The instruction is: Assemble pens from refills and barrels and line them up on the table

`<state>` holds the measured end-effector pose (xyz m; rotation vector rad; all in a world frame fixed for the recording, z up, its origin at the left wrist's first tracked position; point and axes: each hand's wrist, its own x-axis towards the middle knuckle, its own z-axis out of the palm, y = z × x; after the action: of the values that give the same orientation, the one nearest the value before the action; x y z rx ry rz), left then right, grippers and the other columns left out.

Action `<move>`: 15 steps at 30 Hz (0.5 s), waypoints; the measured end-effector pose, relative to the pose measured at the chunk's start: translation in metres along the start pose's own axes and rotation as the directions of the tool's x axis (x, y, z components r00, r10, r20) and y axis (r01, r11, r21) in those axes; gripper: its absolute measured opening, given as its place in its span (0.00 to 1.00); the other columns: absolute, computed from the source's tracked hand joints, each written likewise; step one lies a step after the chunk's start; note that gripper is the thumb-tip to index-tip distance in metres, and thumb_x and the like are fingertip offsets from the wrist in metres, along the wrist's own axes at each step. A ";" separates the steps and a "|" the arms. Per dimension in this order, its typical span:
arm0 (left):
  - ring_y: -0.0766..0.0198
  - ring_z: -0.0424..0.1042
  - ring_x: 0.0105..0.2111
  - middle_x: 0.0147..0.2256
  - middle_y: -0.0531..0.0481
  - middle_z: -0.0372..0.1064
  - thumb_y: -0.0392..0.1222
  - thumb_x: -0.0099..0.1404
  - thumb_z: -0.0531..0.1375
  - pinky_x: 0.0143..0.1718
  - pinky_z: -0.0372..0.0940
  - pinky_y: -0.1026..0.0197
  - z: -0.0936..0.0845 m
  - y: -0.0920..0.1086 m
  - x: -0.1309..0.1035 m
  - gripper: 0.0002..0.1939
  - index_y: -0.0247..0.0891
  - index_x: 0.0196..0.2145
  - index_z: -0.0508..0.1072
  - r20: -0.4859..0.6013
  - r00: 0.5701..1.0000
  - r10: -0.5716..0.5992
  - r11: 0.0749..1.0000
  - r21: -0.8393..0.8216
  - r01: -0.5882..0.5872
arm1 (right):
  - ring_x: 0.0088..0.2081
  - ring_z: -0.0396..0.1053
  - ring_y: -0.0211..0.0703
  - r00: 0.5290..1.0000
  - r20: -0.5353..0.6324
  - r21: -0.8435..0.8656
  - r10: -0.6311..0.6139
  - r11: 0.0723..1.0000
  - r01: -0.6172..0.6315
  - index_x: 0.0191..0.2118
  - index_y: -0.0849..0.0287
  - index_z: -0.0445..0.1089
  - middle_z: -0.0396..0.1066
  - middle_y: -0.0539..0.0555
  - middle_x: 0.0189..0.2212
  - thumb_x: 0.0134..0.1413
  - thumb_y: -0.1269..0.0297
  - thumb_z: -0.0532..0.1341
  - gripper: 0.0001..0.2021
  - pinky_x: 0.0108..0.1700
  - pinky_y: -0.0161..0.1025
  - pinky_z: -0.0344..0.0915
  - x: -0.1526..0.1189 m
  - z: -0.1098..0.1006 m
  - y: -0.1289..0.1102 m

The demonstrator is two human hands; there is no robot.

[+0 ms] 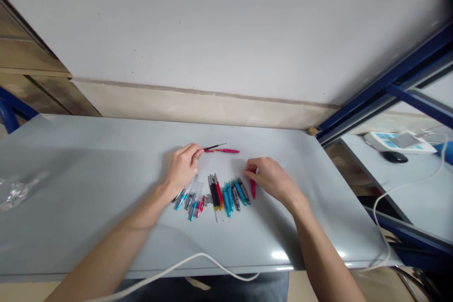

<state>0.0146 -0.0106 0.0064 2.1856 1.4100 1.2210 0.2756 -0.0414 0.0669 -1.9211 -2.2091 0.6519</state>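
Note:
My left hand (184, 163) is closed in a pinch on a thin black pen refill (214, 146), its metal tip pointing right. Just beyond it on the table lies an assembled pink pen (228, 151). My right hand (271, 177) has its fingers curled together at the upper end of a pink pen barrel (252, 189), partly covered by the hand. Between the hands runs a row of pen parts: clear barrels with coloured ends (194, 205), black refills (214, 193), red refills (218, 193), and several blue and grey grip barrels (233, 196).
A grey table (106, 174) meets a wall behind. Crumpled clear plastic (14, 193) lies at the far left. A white cable (201, 255) crosses the front edge. To the right are a blue metal frame (382, 89), a black mouse (394, 156) and a white device (399, 142).

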 end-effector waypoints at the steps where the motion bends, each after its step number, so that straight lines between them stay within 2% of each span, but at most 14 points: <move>1: 0.65 0.70 0.31 0.31 0.52 0.73 0.36 0.73 0.54 0.33 0.61 0.63 0.000 0.000 0.000 0.10 0.39 0.35 0.73 0.005 1.000 0.009 1.000 -0.018 -0.009 | 0.26 0.64 0.42 0.999 -0.034 0.024 -0.002 1.000 0.003 0.25 0.56 0.72 0.72 0.52 0.24 0.57 0.68 0.62 0.09 0.29 0.38 0.54 0.001 0.001 0.001; 3: 0.65 0.70 0.31 0.31 0.52 0.73 0.37 0.74 0.54 0.34 0.62 0.64 0.000 0.002 -0.001 0.10 0.39 0.36 0.73 0.008 0.999 0.035 0.998 -0.053 -0.034 | 0.27 0.65 0.42 0.987 -0.158 0.134 -0.001 0.991 0.022 0.31 0.56 0.77 0.74 0.53 0.26 0.61 0.62 0.61 0.10 0.30 0.39 0.56 0.004 0.006 0.001; 5: 0.66 0.70 0.31 0.32 0.51 0.73 0.38 0.75 0.54 0.35 0.64 0.64 0.000 0.004 -0.002 0.09 0.39 0.37 0.73 0.017 0.997 0.074 0.994 -0.079 -0.072 | 0.27 0.64 0.41 0.974 -0.228 0.346 -0.004 0.934 0.085 0.39 0.58 0.80 0.74 0.53 0.27 0.62 0.56 0.61 0.13 0.31 0.39 0.58 0.008 0.012 -0.001; 6: 0.66 0.70 0.31 0.32 0.51 0.73 0.38 0.75 0.54 0.36 0.64 0.64 0.001 0.006 -0.002 0.09 0.39 0.38 0.73 0.028 0.995 0.099 0.991 -0.091 -0.096 | 0.26 0.64 0.40 0.980 -0.197 0.491 -0.028 0.862 0.123 0.43 0.58 0.80 0.73 0.52 0.26 0.61 0.54 0.63 0.15 0.30 0.38 0.58 0.010 0.016 -0.004; 8: 0.66 0.72 0.33 0.34 0.50 0.74 0.37 0.75 0.54 0.38 0.65 0.63 0.003 0.007 -0.004 0.08 0.39 0.40 0.73 0.060 0.985 0.162 0.981 -0.120 -0.154 | 0.25 0.62 0.38 0.991 -0.087 0.774 -0.099 0.620 0.130 0.52 0.58 0.77 0.73 0.51 0.27 0.56 0.52 0.67 0.22 0.27 0.36 0.58 0.012 0.025 -0.012; 10: 0.65 0.72 0.35 0.37 0.49 0.74 0.37 0.75 0.54 0.39 0.66 0.63 0.006 0.008 -0.005 0.08 0.39 0.41 0.73 0.082 0.971 0.225 0.965 -0.156 -0.210 | 0.26 0.64 0.37 0.994 -0.064 0.928 -0.092 0.362 0.093 0.53 0.58 0.77 0.74 0.53 0.30 0.54 0.53 0.69 0.23 0.23 0.33 0.56 0.012 0.033 -0.022; 11: 0.65 0.73 0.35 0.37 0.49 0.75 0.36 0.75 0.54 0.39 0.66 0.62 0.007 0.009 -0.005 0.08 0.39 0.42 0.73 0.086 0.965 0.249 0.957 -0.173 -0.232 | 0.27 0.65 0.37 0.995 -0.068 0.960 -0.071 0.267 0.084 0.51 0.58 0.78 0.74 0.54 0.32 0.53 0.53 0.70 0.22 0.21 0.32 0.54 0.012 0.037 -0.027; 13: 0.65 0.73 0.34 0.37 0.49 0.74 0.37 0.75 0.54 0.38 0.67 0.62 0.009 0.009 -0.006 0.09 0.39 0.42 0.74 0.078 0.960 0.270 0.949 -0.189 -0.251 | 0.28 0.66 0.37 0.996 -0.077 0.984 -0.039 0.158 0.082 0.46 0.59 0.80 0.75 0.55 0.32 0.52 0.54 0.71 0.18 0.19 0.31 0.51 0.012 0.043 -0.032; 15: 0.65 0.72 0.34 0.36 0.49 0.73 0.38 0.75 0.54 0.38 0.68 0.61 0.009 0.010 -0.006 0.09 0.39 0.43 0.74 0.086 0.961 0.265 0.950 -0.193 -0.244 | 0.28 0.65 0.36 0.995 -0.097 0.989 -0.010 0.109 0.097 0.43 0.59 0.81 0.73 0.54 0.30 0.52 0.54 0.71 0.16 0.18 0.30 0.50 0.014 0.046 -0.032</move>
<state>0.0268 -0.0185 0.0045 2.3183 0.9548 1.2335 0.2266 -0.0414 0.0368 -0.9838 -1.0179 1.5104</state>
